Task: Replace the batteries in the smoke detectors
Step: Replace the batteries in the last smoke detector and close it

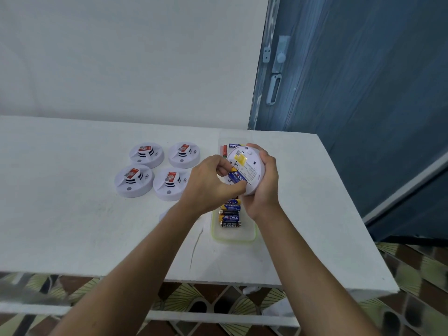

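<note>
Four smoke detectors (146, 155) sit two-by-two on the desk (72, 226), left of a tray (234, 237) holding a row of batteries (229, 218). Above the tray, the right hand (264, 187) holds a fifth detector (249, 163); the left hand (208, 187) pinches a battery (238, 177) in it. A door (351, 93) stands behind, right.

A white round smoke detector (251, 166) is held tilted in the right hand (264, 183), its back with a yellow sticker shown, and a blue-and-gold battery (238, 177) in its compartment is pinched by the left hand (211, 185). Four more detectors (146, 155), each with a red label on the raised centre, are set in a two-by-two group to the left. Spare batteries (230, 215) are laid side by side in a clear tray (252, 236) below.
</note>
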{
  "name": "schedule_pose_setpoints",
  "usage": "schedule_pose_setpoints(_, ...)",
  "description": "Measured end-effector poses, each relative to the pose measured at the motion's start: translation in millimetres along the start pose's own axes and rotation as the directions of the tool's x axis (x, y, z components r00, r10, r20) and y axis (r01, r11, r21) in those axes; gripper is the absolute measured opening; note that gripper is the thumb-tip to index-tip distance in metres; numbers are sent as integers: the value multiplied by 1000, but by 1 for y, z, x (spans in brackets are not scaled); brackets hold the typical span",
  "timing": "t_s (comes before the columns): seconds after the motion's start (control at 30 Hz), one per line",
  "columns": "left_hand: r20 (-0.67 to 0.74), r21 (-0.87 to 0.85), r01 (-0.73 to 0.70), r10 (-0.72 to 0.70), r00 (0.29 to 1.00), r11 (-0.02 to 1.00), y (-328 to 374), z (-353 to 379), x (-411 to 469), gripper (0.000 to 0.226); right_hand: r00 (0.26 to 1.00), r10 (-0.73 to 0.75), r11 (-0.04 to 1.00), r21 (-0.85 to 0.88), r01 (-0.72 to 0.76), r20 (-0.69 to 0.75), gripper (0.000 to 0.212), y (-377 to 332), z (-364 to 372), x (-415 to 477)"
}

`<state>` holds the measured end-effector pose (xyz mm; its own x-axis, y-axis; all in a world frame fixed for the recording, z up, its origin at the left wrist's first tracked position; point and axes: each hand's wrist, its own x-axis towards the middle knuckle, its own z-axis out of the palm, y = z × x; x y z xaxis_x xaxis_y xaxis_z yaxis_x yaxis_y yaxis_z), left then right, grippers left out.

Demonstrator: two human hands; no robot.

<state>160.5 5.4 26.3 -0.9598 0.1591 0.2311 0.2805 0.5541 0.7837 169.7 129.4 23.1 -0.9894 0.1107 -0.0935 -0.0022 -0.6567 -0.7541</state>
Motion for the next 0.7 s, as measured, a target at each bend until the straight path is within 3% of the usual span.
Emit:
schedule_pose_setpoints(0.47, 11, -62, -21, 21, 1000, 998, -5, 11, 3, 42, 999, -23, 999, -25, 22, -44, 29, -2, -6, 2)
schedule_pose_setpoints(0.7, 83, -128, 62, -52, 995, 990, -1, 14, 3, 51, 997, -41, 999, -33, 39, -63, 28, -4, -9, 5)
